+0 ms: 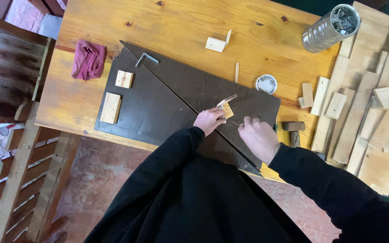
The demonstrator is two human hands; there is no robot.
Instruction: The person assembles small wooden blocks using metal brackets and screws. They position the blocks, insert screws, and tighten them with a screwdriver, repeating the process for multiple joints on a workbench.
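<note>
My left hand (209,120) grips a small pale wooden block (227,109) with a thin flat strip (227,100) standing against it, on the dark brown board (158,103). My right hand (258,137) is closed around a thin metal nail or pin (235,122) whose tip points toward the block. Both hands work near the board's right end, a few centimetres apart. Black sleeves cover both of my arms.
Two light wooden blocks (124,79) (110,107) and a metal bracket (146,58) lie on the board's left part. A maroon cloth (88,59), a small round tin (266,84), a ribbed jar (330,28), a hammer (293,126) and several wood offcuts (374,117) surround it.
</note>
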